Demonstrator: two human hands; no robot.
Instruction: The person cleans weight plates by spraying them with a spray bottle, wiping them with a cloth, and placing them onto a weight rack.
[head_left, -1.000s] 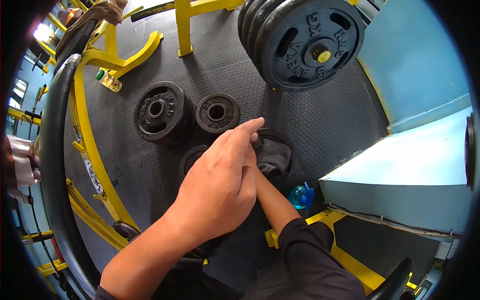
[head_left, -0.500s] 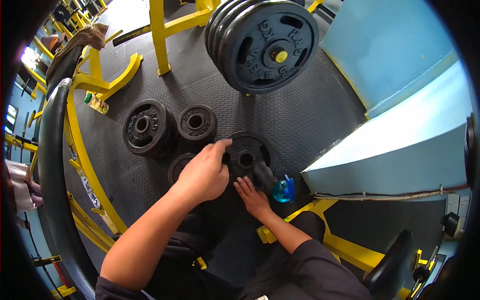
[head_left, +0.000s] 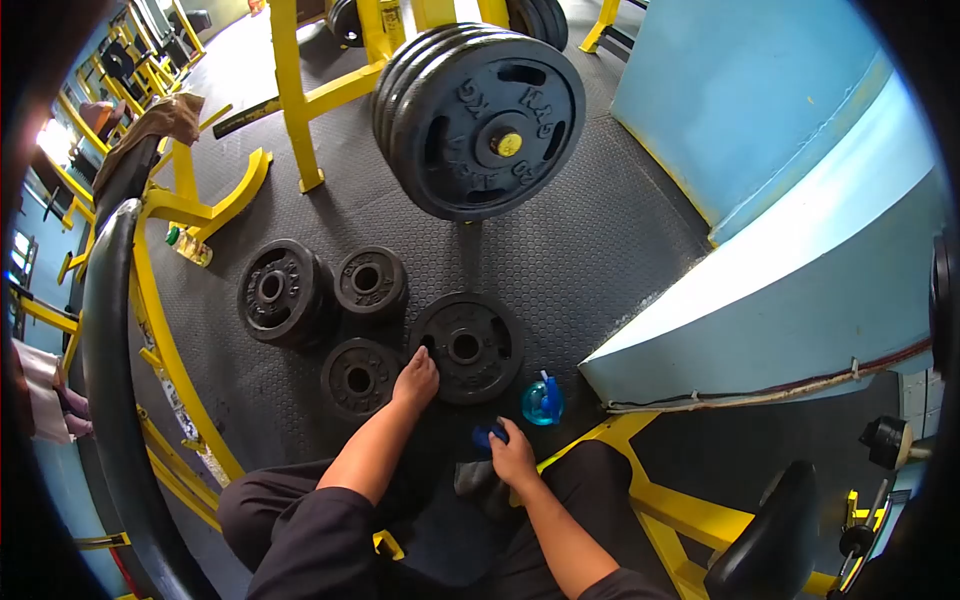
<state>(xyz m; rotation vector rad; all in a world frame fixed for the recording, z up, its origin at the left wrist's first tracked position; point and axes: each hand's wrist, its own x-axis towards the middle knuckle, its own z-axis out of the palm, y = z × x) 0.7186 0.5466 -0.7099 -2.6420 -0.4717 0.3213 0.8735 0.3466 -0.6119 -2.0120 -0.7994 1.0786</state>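
At the upper middle of the frame, a plate stack (head_left: 480, 120) hangs on a bar end (head_left: 509, 145). Near the centre, a wide floor plate (head_left: 465, 372) lies free of the grey cloth (head_left: 474, 478) that covered part of it a second ago, now at lower centre, so its face is bare; it looks black, with a raised rim. A smaller plate (head_left: 372, 358) sits to its left. At the wide plate's left side, the left hand (head_left: 415, 378) has its fingers together, any hold impossible to tell. The right hand (head_left: 513, 455) closes on a dark blue item (head_left: 486, 437) beside the cloth
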